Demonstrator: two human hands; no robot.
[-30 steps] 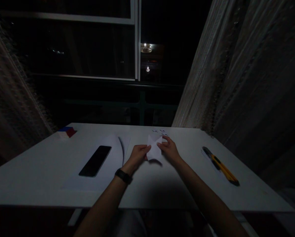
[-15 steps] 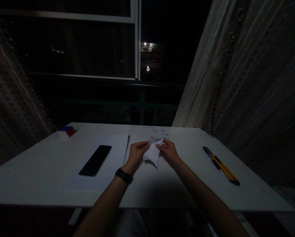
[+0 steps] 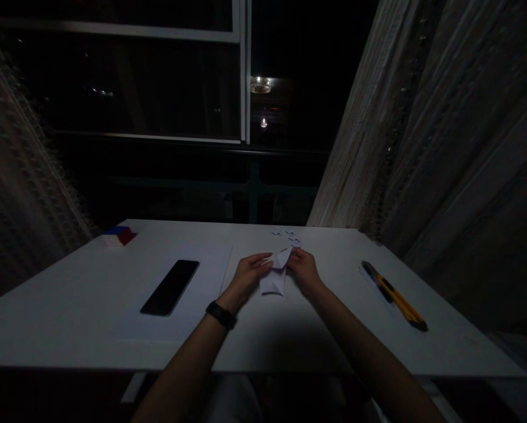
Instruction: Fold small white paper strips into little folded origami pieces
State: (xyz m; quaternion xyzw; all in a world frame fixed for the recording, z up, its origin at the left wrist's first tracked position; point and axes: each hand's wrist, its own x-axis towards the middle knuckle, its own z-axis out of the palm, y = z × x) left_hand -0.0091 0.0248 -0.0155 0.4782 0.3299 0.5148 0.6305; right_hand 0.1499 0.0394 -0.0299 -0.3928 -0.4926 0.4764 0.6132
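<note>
Two bare hands share one folded piece of white paper (image 3: pixel 272 285) over the middle of the white table (image 3: pixel 78 305). The left hand (image 3: pixel 248 273) pinches its left edge, thumb uppermost; the right hand (image 3: pixel 305 270) pinches the upper right corner. I'd judge it feather-light, crisp enough to keep a crease, easily crumpled or torn, best taken by edges and corners. The tabletop looks smooth, with a smartphone (image 3: pixel 170 288) to the left and a yellow utility knife (image 3: pixel 395 296) to the right. Lace-like curtains (image 3: pixel 360 117) flank the dark window (image 3: pixel 157 82); the room is dim.
</note>
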